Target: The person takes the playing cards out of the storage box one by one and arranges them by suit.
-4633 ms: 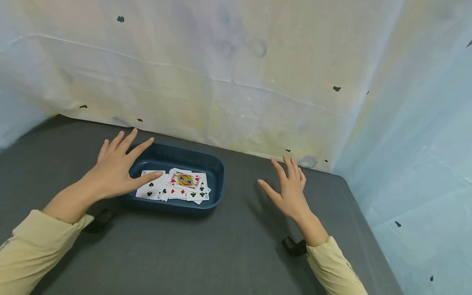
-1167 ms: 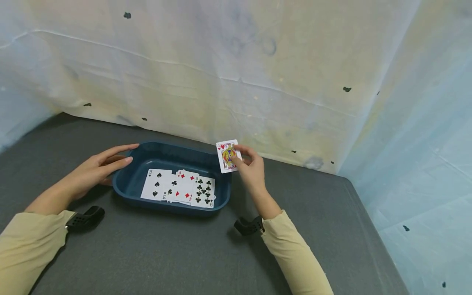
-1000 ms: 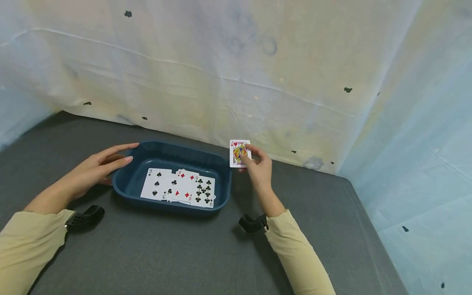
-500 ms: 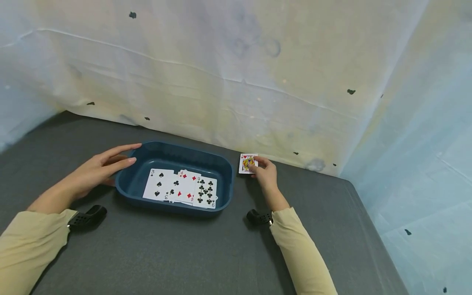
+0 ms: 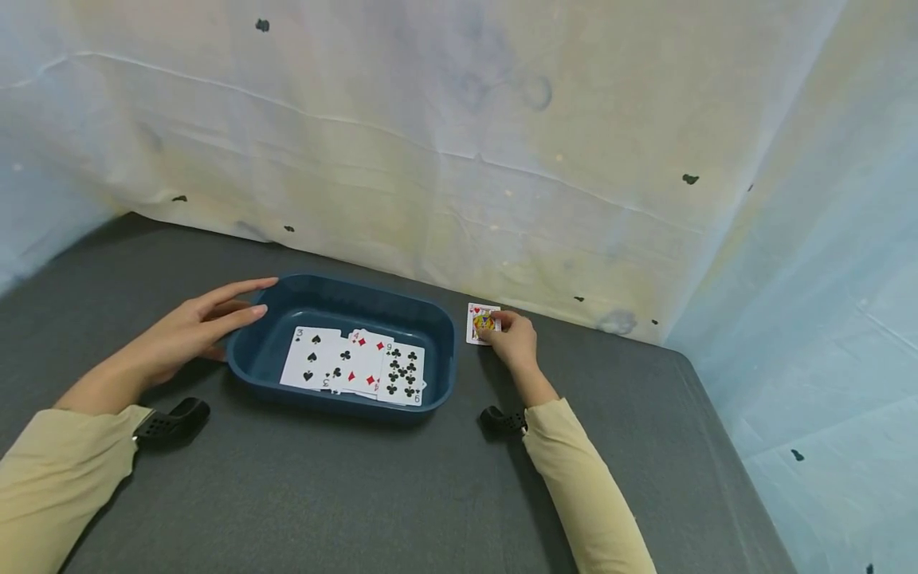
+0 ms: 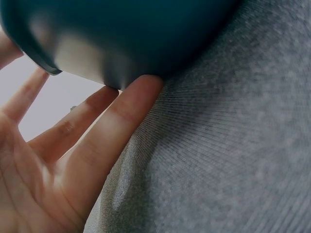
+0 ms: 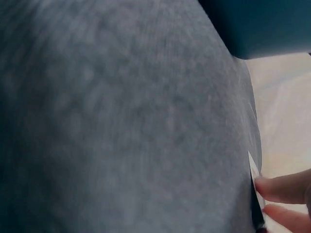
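Note:
My left hand [image 5: 172, 335] touches the left end of the blue tray [image 5: 358, 296]. In the left wrist view, that hand's straight fingers [image 6: 104, 138] rest against its outer wall. To the tray's right, my right hand [image 5: 519, 343] pinches a jack of hearts [image 5: 482, 320] between thumb and fingers. The right wrist view shows this playing card [image 7: 254, 170] edge-on, tilted at the grey surface. Overlapping cards lie face up inside the tray, among them a three of spades [image 5: 307, 359], a four of diamonds [image 5: 364, 367] and a nine of clubs [image 5: 402, 375].
A dark grey table [image 5: 344, 494] carries everything. Behind it hangs a pale cloth [image 5: 387, 175], close to the jack, and a bluish cloth [image 5: 832, 359] hangs at the right. Black wrist straps [image 5: 168, 422] jut out below both hands.
My left hand has come to the tray's end. The right hand has taken the jack of hearts out of the tray, moved it right and lowered it to the table.

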`<state>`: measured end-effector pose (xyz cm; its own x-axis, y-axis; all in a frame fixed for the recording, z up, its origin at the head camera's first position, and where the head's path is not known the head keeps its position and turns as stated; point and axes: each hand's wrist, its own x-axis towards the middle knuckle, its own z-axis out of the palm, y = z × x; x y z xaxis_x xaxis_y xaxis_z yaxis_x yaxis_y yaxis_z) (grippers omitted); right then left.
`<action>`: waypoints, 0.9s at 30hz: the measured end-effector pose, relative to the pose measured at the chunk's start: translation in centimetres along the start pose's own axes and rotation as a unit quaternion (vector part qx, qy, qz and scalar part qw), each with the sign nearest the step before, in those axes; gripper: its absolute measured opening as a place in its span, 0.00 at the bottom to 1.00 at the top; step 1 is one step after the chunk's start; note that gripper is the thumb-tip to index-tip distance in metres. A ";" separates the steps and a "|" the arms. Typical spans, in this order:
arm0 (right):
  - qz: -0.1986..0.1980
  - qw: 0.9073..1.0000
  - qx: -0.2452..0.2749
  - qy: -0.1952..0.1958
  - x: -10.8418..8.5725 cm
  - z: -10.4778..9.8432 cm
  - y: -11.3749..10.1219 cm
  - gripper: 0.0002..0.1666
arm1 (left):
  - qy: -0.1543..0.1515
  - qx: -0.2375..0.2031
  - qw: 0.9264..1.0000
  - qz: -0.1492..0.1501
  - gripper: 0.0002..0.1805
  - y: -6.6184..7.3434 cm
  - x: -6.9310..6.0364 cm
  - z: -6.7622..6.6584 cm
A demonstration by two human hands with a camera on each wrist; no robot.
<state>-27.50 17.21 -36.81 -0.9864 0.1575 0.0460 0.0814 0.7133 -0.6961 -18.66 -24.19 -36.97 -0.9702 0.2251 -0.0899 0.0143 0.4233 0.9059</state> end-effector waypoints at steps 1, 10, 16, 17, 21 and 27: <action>-0.004 1.000 -0.012 0.000 -0.1 0.0 -0.1 0.25 | 0.000 -0.001 1.000 0.000 0.34 0.0 0.0 0.0; -0.018 1.000 -0.021 0.009 -0.5 -0.1 -0.7 0.19 | 0.002 0.006 1.000 -0.004 0.35 0.0 0.0 0.0; -0.043 0.997 0.066 0.012 -1.9 -0.6 -2.8 0.18 | 0.003 0.006 1.000 -0.004 0.35 0.0 0.0 0.0; -0.047 0.995 0.082 0.013 -2.3 -0.7 -3.4 0.17 | 0.003 0.006 1.000 -0.005 0.35 0.0 0.0 0.0; -0.075 0.985 0.157 0.015 -3.9 -0.8 -6.3 0.16 | 0.003 0.006 1.000 -0.007 0.35 0.0 0.0 0.0; -0.136 0.972 0.185 -0.048 -6.2 0.4 -9.3 0.14 | 0.002 -0.002 1.000 -0.007 0.35 0.0 0.1 0.1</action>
<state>-22.18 9.33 -30.96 -0.9747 -0.0795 0.2090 -0.2229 0.4230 -0.8783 -18.74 -24.08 -37.02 -0.9712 0.2158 -0.1015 -0.0009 0.4223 0.9065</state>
